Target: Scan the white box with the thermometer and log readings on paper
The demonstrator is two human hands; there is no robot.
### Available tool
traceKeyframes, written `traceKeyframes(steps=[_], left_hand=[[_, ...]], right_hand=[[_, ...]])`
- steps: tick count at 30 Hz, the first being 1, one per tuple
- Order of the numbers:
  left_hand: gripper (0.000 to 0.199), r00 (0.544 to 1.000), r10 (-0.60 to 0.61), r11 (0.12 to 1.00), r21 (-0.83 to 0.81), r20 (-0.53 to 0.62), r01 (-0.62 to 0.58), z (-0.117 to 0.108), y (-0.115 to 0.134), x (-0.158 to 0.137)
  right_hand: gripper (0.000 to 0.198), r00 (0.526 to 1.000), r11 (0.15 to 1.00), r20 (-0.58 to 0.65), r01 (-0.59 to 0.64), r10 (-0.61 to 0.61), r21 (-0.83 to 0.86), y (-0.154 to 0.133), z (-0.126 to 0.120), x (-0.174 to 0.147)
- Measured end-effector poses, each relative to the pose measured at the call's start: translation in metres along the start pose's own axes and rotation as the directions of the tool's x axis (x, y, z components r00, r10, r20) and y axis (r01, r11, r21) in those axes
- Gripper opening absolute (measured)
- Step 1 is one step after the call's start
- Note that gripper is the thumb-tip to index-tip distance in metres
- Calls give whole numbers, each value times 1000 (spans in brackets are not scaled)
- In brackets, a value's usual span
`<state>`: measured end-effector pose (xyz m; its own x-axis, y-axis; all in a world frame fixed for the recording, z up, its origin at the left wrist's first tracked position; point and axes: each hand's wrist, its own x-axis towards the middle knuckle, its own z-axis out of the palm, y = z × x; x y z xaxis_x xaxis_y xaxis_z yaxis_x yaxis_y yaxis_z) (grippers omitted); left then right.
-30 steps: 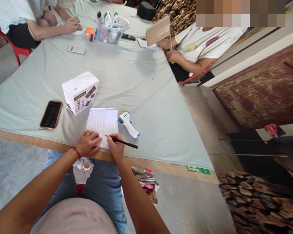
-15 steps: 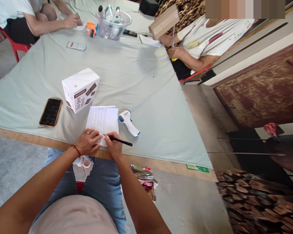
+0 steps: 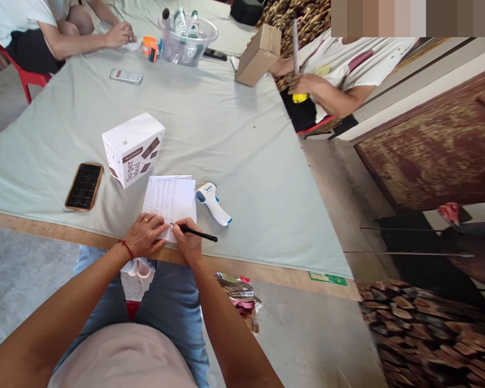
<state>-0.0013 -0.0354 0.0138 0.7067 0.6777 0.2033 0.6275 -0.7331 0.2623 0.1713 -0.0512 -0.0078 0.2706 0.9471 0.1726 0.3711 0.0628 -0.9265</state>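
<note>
Sheets of white paper [image 3: 173,199] with columns of handwriting lie at the table's near edge. Flat across their lower left corner rests my left hand [image 3: 145,235], its fingers stretched out. My right hand [image 3: 189,240] grips a black pen [image 3: 200,233], with the pen's tip at the paper. Just right of the sheets is a white and blue infrared thermometer [image 3: 213,203]. Behind them stands a white box [image 3: 134,148] printed "Super Meal". A phone [image 3: 84,186] in a brown case lies to the left.
Across the table [image 3: 267,188], a person at the right holds a cardboard box [image 3: 258,55] and a yellow tape measure [image 3: 299,97]. A clear plastic tub [image 3: 189,47] of bottles, an orange tool [image 3: 150,48] and another phone [image 3: 126,76] are at the far side, near another person's hands [image 3: 120,35].
The co-worker at the right has lowered and turned the cardboard box, and the tape measure shows more. My hands have stayed nearly still; the pen's back end has shifted slightly left.
</note>
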Motion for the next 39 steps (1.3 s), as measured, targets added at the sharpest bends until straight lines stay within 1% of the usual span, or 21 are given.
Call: traceKeyframes(steps=[8,13,19,24,28,34,39], left_hand=[[36,1000,6,1000,7,-8,-6,0,0,0],[36,1000,3,1000,3,-5,-3,0,0,0],[36,1000,-1,1000,-6,0,1,0,-1,0],[36,1000,2,1000,12,-4,-2,1,-1,0],[37,1000,9,1000,11,-11,-9,0,-1,0],[36,1000,2,1000,-6,-3,-2,-1,0,1],[36,1000,4,1000,-10,0,-4,-1,0,1]], right_hand=[[13,999,1000,-37,-5,5,6,2,1,1],[12,1000,1000,-20,-15,15,12,2,1,1],[12,999,999,-44,-27,28,20,3,1,0],[11,999,1000,-30,-21,21,9,4,0,1],[11,997,999,-75,-30,31,20,3,1,0],[11,999,1000,-54,-1,1,2,3,1,0],[12,998,1000,-60,10,-11,-22,2,1,0]])
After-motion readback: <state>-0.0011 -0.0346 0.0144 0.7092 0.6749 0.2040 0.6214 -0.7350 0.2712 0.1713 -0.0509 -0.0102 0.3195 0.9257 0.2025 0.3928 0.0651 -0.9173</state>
